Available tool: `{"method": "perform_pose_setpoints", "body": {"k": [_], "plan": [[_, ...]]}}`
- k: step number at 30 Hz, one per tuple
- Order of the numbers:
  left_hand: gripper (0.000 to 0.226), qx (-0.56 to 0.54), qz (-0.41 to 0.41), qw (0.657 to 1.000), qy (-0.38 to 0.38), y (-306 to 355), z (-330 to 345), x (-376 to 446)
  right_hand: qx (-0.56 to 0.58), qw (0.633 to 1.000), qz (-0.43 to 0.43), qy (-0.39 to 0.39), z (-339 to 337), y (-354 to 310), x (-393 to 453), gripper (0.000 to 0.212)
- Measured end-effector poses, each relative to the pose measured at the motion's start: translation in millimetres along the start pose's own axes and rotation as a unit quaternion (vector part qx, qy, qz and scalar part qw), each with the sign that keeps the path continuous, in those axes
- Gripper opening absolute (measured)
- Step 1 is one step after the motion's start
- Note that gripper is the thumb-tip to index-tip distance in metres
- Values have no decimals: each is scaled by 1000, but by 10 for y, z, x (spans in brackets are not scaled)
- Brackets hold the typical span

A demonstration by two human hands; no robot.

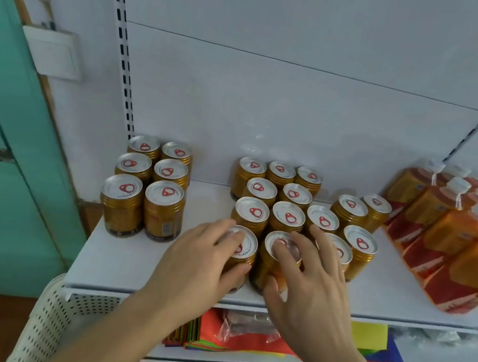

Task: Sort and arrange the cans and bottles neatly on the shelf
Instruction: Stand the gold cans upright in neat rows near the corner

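Now gripping front cans | left hand [203,256] holding can [240,253] | right hand [307,273] holding next can [276,262], 3 o'clock | keeping both upright, sliding toward 12 o'clock rows [279,193]

Bare shelf [210,195] lane splits left cans [150,179] from middle cans [290,201].

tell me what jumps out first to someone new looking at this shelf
Two hands at the shelf front: the left hand grips one gold can, the right hand grips the next can. Behind them stands a loose cluster of cans, with a tidy block of six at the left. Orange bottles line the right end.
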State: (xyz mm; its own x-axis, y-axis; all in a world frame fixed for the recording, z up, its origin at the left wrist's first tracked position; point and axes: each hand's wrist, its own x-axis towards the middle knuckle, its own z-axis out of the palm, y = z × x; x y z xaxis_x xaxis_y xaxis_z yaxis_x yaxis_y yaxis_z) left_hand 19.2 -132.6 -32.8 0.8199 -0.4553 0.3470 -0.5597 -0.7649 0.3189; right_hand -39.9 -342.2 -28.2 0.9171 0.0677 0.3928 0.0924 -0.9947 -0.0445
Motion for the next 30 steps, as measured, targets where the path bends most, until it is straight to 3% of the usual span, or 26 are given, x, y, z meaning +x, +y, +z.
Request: {"method": "perform_pose_setpoints", "body": {"k": [5,12,19,30], "plan": [[51,-8,-21,999,38,-173,-171,-272,72,996,-34,43,74,-286,4,45],[59,-58,-133,982,123,-578,-390,-662,122,991,-45,35,258,-946,109,48],[53,-31,-118,984,128,-1055,-569,-806,116,990,-54,52,380,-1471,263,50],[55,-44,-82,989,117,-1333,-627,-787,71,995,-24,72,461,-1711,307,49]]}}
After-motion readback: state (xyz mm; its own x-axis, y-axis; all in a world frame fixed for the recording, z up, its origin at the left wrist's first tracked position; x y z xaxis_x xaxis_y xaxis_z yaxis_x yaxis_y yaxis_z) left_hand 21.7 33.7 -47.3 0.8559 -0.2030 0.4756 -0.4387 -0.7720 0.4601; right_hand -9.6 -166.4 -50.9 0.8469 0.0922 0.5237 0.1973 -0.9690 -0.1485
